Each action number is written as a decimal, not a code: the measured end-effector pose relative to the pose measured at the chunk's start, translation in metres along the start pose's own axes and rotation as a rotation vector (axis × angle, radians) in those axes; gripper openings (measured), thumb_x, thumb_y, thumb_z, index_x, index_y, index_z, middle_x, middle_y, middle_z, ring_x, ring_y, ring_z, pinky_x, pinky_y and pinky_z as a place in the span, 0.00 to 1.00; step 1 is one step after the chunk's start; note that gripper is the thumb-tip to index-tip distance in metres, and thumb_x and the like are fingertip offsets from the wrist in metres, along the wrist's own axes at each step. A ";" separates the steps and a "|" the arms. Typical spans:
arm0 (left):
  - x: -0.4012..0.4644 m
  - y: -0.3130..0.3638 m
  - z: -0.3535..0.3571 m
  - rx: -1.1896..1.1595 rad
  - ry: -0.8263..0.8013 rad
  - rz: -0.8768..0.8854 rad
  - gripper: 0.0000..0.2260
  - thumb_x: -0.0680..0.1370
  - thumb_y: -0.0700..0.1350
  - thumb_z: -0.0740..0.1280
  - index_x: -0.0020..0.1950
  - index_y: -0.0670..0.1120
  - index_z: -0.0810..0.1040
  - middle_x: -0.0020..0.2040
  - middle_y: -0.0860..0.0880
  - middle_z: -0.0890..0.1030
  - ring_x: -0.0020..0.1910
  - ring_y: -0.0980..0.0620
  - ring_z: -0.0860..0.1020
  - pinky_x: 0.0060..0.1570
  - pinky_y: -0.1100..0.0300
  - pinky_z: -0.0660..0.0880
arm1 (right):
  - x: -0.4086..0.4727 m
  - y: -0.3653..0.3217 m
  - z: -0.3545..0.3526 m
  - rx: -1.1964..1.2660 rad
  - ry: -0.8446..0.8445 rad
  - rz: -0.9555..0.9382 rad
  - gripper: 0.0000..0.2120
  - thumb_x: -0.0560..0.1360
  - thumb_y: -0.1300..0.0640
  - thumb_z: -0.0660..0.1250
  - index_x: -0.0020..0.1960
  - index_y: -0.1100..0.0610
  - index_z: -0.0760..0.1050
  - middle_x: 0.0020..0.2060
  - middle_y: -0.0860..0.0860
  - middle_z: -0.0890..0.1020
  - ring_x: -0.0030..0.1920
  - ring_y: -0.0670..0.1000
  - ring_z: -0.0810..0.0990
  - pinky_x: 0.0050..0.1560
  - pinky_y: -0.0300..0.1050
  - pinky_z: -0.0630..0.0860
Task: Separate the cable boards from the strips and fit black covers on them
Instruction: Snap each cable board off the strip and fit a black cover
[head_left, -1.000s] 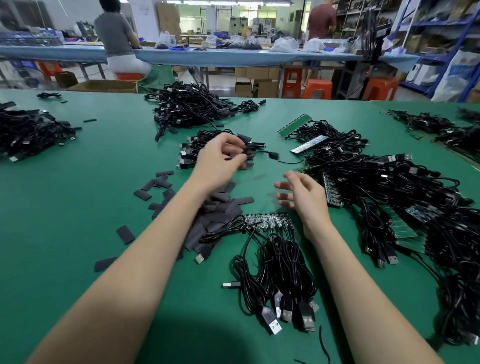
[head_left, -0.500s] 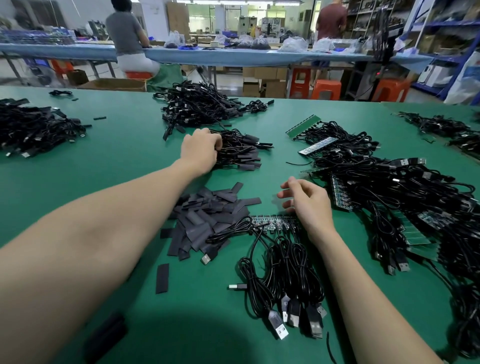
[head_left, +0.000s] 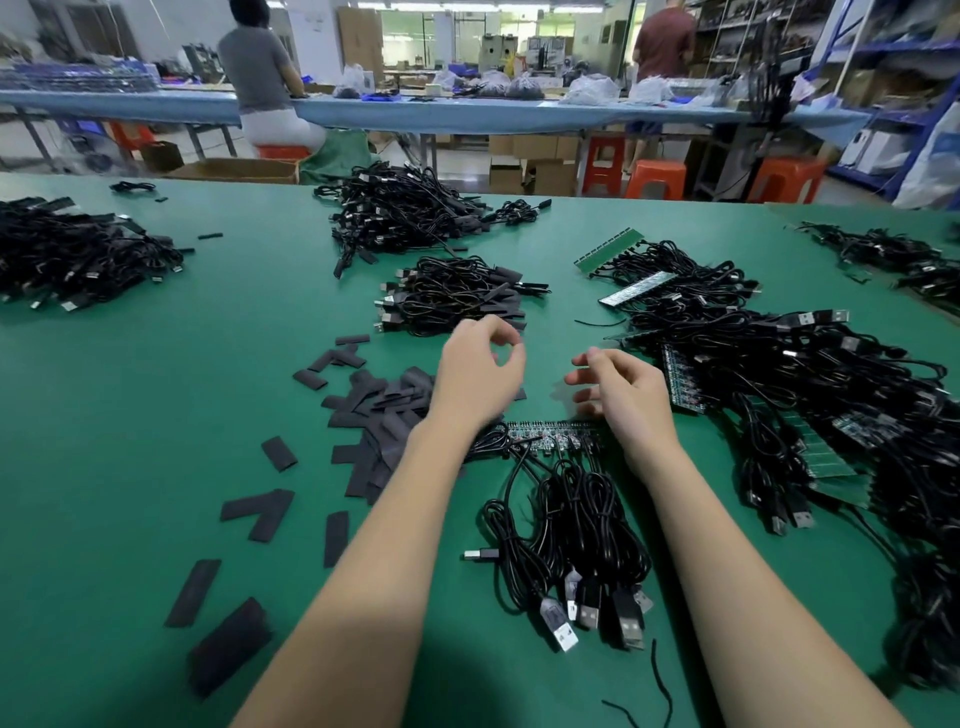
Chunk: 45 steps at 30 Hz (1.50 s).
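While both hands hover over a green table (head_left: 130, 415), neither holds anything: the left hand (head_left: 475, 376) has thumb and forefinger curled into a loose ring that pinches nothing visible, and the right hand (head_left: 626, 392) has its fingers loosely bent and apart. Just below the hands lies a strip (head_left: 556, 434) of small circuit boards, each with a black cable (head_left: 576, 525) running toward the viewer and ending in a USB plug. Left of it sits a scatter of flat black covers (head_left: 384, 415), near the left wrist. A finished pile (head_left: 452, 296) lies beyond the hands; more strips and cables (head_left: 779, 374) heap on the right. The strip looks thin, stiff and light, likely snapping along scored lines, so it is best held by its edges on either side of one board, not by the solder joints, which seem fragile. Cables are limp and tangle easily. Covers appear soft, featherlight sleeves, best pinched at one end.
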<state>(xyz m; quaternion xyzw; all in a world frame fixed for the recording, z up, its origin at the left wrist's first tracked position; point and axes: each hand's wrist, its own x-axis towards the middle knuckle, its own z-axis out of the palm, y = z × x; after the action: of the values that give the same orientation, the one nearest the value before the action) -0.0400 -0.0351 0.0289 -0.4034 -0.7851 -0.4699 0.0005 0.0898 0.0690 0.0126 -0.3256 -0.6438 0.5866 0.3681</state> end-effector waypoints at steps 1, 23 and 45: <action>-0.005 0.006 0.005 -0.016 -0.024 0.022 0.01 0.79 0.45 0.67 0.48 0.51 0.78 0.50 0.51 0.78 0.39 0.55 0.76 0.46 0.60 0.70 | 0.001 -0.002 -0.001 0.024 -0.008 0.012 0.12 0.82 0.56 0.64 0.44 0.57 0.81 0.36 0.53 0.85 0.31 0.49 0.78 0.31 0.38 0.75; -0.035 0.022 0.032 0.236 -0.286 0.089 0.12 0.85 0.44 0.55 0.50 0.40 0.75 0.46 0.42 0.76 0.48 0.40 0.74 0.50 0.48 0.70 | -0.001 -0.046 -0.020 -0.686 -0.272 0.346 0.12 0.78 0.59 0.62 0.52 0.64 0.81 0.40 0.58 0.86 0.38 0.53 0.81 0.38 0.43 0.80; -0.026 0.034 0.015 0.032 -0.024 -0.107 0.30 0.84 0.56 0.58 0.24 0.46 0.62 0.23 0.47 0.66 0.27 0.43 0.69 0.32 0.53 0.63 | -0.012 -0.046 -0.033 -0.018 -0.588 0.371 0.11 0.62 0.59 0.77 0.44 0.58 0.83 0.35 0.51 0.82 0.32 0.44 0.80 0.35 0.36 0.80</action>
<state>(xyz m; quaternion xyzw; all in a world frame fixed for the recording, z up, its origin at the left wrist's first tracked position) 0.0051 -0.0324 0.0358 -0.3662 -0.8129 -0.4520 -0.0276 0.1252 0.0712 0.0589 -0.2575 -0.6574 0.7064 0.0511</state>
